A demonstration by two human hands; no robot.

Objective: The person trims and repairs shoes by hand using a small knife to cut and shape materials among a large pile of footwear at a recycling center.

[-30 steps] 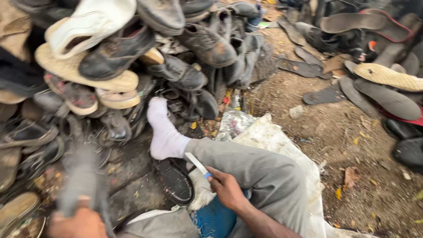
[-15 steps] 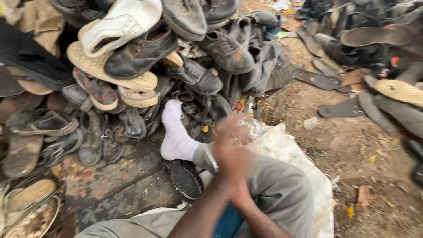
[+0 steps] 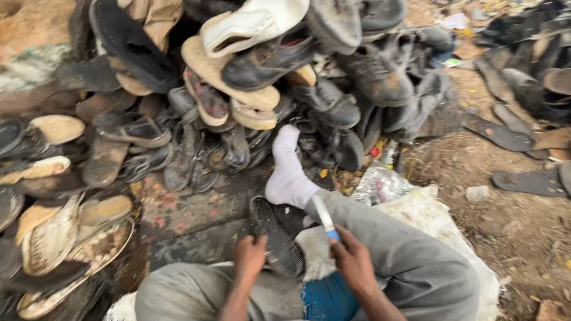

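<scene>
I sit on bare, littered dirt ground [image 3: 476, 238] outdoors, brown earth strewn with scraps along the right of the frame, and a dark, stained slab [image 3: 190, 220] lies at lower centre under my outstretched leg. A great heap of worn shoes [image 3: 267, 77] fills the upper half of the frame, sandals, boots and one white sneaker [image 3: 250, 24] jumbled together, and it crowds right up against my white-socked foot [image 3: 288, 172] in the middle. More flattened sandals [image 3: 59, 238] line the left edge, and loose dark soles [image 3: 511, 137] lie scattered at upper right. A pale sack [image 3: 428, 220] spreads beneath my grey trouser leg at lower right. My left hand [image 3: 250, 255], low in the centre, has its grip closed on the near end of a black shoe sole [image 3: 273, 235] (tread side up), which rests just below my foot. My right hand [image 3: 354, 261], just beside it, has its grip wrapped around a small white-bladed knife with a blue collar [image 3: 325, 217], the blade pointing up toward my sock.
</scene>
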